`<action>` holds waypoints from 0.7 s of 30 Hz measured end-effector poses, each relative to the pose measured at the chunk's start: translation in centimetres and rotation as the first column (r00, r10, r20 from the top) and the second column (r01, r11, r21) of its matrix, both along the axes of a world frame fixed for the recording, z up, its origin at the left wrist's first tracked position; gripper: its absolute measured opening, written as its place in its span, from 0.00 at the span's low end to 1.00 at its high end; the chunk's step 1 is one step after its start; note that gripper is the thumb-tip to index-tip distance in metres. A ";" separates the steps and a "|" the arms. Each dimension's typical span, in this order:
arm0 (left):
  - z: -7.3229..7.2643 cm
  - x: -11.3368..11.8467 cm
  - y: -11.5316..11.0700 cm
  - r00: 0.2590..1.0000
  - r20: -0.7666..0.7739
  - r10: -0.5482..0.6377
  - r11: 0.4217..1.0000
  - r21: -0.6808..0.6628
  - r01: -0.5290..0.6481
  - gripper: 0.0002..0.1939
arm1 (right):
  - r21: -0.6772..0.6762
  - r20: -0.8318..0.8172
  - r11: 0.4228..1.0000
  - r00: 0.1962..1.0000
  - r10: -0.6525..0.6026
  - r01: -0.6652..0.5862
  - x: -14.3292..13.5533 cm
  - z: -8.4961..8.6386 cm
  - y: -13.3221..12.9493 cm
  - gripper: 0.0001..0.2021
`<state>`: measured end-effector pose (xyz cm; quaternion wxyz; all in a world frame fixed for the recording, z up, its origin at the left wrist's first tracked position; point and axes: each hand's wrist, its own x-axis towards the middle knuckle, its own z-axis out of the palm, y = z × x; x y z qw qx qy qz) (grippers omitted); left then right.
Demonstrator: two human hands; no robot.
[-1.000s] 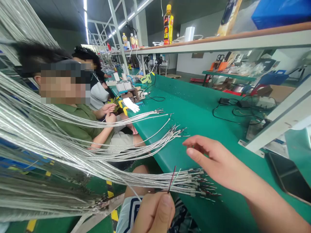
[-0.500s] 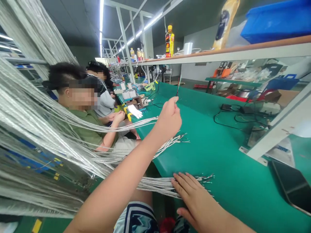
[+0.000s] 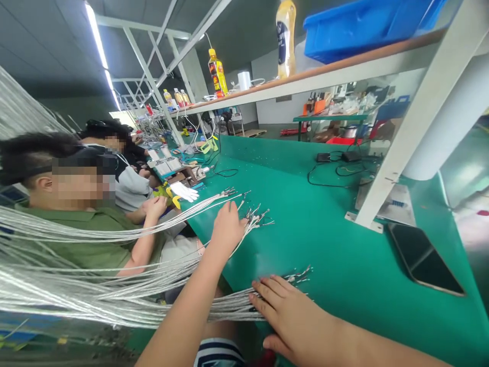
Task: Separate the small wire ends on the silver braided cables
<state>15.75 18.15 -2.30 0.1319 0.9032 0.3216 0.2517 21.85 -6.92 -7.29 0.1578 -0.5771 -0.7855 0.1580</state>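
My left hand is lowered to the table between two groups of grey cables, its fingers closed on a cable whose end sticks out beside them. Just right of it lies a middle cable bundle with stripped, dark-tipped wire ends. Beyond it, another cable bundle reaches over the table edge. Closer to me, my right hand rests flat, fingers stretched out, on the nearest cable bundle. That bundle's bared wire ends show past the fingertips.
Long cables hang in from the left, in front of a seated co-worker. On the green table are a phone, a white glove and black adapters. A shelf post stands at right; overhead, the shelf holds bottles and a blue bin.
My left hand has come down from its raised position to the cable ends on the table. My right hand stays on the near bundle. The view has turned right.
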 end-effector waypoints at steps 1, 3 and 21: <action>-0.1 -1.1 -0.8 1.000 0.004 -0.015 1.000 -0.003 0.015 0.23 | 0.028 0.020 1.000 1.000 -0.007 0.007 0.0 -0.1 -0.1 0.35; -0.4 -3.6 -3.0 0.996 0.000 -0.093 0.995 -0.038 0.093 0.21 | 0.113 0.038 0.990 0.995 -0.088 0.083 0.4 0.3 -0.1 0.29; -7.2 -10.0 -15.4 0.899 -0.100 -0.426 0.880 -0.275 0.386 0.12 | 0.253 -0.353 0.759 0.787 -0.505 0.600 7.4 -0.7 2.4 0.15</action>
